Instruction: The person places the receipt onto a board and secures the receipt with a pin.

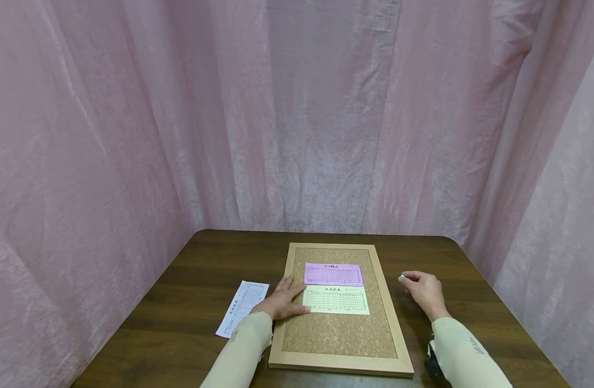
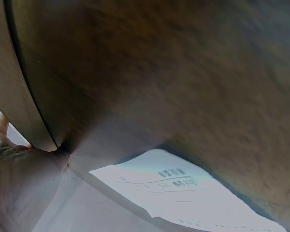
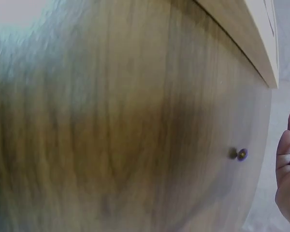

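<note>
— Behind the bench (image 1: 156, 323), sweeping from 10 o'clock round to 2?
— Pink curtains (image 1: 321, 118), hanging in folds.
— And set on the wood?
— Near 6 o'clock, lying flat, a cork board (image 1: 340, 337) with a pale frame (image 1: 340, 361).
— Left hand (image 1: 280, 303)?
— At the board's 9 o'clock, laid over the frame, fingers (image 1: 296, 291) spread apart, reaching to the green slip's (image 1: 337, 300) edge.
— Right hand (image 1: 425, 291)?
— Off the board toward 2 o'clock, fingertips together, clamped on a small pale thing (image 1: 401, 276) too tiny to name.
— Papers?
— Green slip near the board's centre; pink slip (image 1: 333, 275) just above, at 12; white slip (image 1: 241, 306) out at 9, on the bench beside the left wrist.
— Smallest of all?
— From the right wrist view, toward 4 o'clock, a round purple-rimmed piece (image 3: 242, 154) near the fingers; cannot tell whether the same as the pale thing.
</note>
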Demonstrator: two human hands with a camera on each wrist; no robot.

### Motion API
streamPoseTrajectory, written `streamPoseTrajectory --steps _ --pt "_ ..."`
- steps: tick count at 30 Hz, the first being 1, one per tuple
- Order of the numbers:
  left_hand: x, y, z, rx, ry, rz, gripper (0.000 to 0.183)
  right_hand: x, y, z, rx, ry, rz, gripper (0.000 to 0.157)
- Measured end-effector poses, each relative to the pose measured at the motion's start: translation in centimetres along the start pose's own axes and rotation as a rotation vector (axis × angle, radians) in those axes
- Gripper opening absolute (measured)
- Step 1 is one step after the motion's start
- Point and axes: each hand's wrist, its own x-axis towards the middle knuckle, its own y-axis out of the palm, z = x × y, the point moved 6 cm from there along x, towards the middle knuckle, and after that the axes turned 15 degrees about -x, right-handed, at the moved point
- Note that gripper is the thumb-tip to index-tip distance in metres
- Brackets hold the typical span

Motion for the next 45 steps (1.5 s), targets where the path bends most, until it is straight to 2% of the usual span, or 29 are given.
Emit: streamPoseTrajectory --steps 17,24,31,37,45 --pt "0.0 0.0 -0.1 0.004 -0.004 0.001 0.076 0.5 1.7 3.0 0.062 -0.028 0.011 0.027" --pt "0.1 0.0 0.2 0.017 -0.009 0.002 0.077 0.7 2.4 4.2 0.035 -0.039 0.001 0.025" --pt "-0.1 0.0 0.0 0.005 -0.009 -0.002 0.077 0.7 3.3 5.6 0.078 -0.045 0.032 0.025" --pt "-0.2 -0.1 0.0 0.010 -0.010 -0.002 0.077 0.7 4.0 6.7 0.083 -0.062 0.035 0.022" --pt "-0.1 0.0 -0.2 0.006 -0.004 0.005 0.076 0.6 5.0 7.7 0.082 -0.042 0.058 0.020"
